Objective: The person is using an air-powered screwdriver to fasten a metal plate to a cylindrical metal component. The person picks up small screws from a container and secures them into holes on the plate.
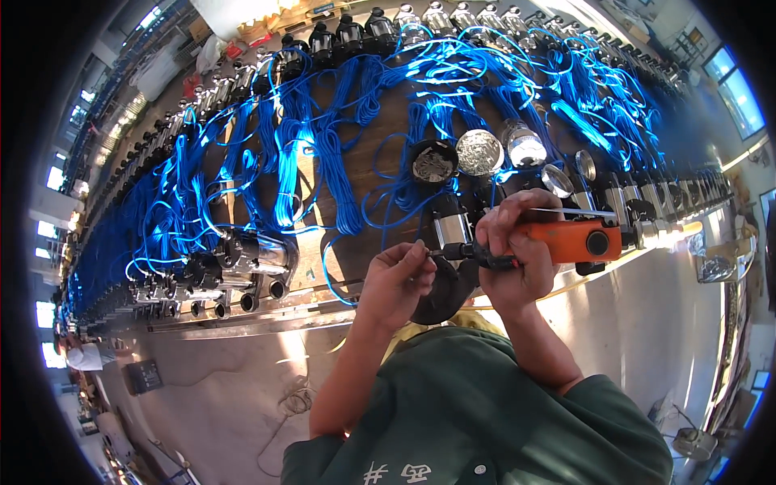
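Note:
My right hand (521,279) is wrapped round an orange cordless screwdriver (570,240) with a black nose, held level and pointing left. My left hand (396,279) is closed, its thumb and fingertips pinched at the tip of the tool's bit. Whatever sits between those fingertips is too small to make out. Just behind the tool's nose stands a silver-and-black pump-like cylinder (453,222). A dark round part (440,301) lies below the tool, in front of my body, partly hidden by my left hand.
Beyond my hands, a dark bowl (434,162) and a pale bowl (479,152) hold small metal parts. Bundled blue cables (335,190) cover much of the workbench (376,153). Several silver-and-black cylinders (259,255) stand along its near left edge, with more rows at the back.

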Demonstrator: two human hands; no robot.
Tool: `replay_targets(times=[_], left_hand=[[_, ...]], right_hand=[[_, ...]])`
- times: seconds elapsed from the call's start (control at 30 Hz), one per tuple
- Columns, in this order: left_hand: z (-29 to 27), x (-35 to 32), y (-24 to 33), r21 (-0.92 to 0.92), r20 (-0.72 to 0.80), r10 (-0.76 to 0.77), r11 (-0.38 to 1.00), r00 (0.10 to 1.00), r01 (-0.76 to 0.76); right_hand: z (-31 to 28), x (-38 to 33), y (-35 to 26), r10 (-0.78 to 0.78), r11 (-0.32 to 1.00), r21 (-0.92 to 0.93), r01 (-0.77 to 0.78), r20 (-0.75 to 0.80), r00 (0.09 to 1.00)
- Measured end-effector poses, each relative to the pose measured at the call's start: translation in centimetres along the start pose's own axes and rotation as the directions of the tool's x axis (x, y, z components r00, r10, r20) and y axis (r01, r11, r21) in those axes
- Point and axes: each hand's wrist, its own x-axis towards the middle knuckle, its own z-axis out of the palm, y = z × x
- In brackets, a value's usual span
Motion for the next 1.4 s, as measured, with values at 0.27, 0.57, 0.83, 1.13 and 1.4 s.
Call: replay_targets(times=[0.27, 0.57, 0.83, 1.13, 1.4], left_hand=[[-0.4, 0.9, 0.3, 0.045, 0.003, -0.023, 0.999, 1.0, 0.023], [-0.4, 0.8, 1.0, 0.095, 0.003, -0.053, 0.994, 0.999, 0.052], [-0.2, 0.4, 1.0, 0.114, -0.013, -0.057, 0.992, 0.998, 0.058], [-1.8, 4.7, 2.5, 0.922, 0.276, 0.164, 0.231, 0.947, -0.309], [-4.0, 6.6, 1.0, 0.933, 0.335, 0.179, 0.078, 0.925, -0.352]], right_hand=[[-0.1, 0.3, 0.0, 0.032, 0.994, 0.108, -0.022, -0.097, 0.995], [-0.4, -0.1, 0.3, -0.026, 1.0, 0.001, 0.026, -0.016, 1.0], [-0.1, -0.7, 0.4, -0.043, 0.999, 0.02, 0.042, 0.077, 0.996], [-1.3, -1.1, 1.7, 0.097, 0.972, -0.213, -0.103, -0.038, 0.995], [-3.2, -1.6, 4.5, 0.224, 0.904, -0.356, -0.239, -0.084, 0.971]])
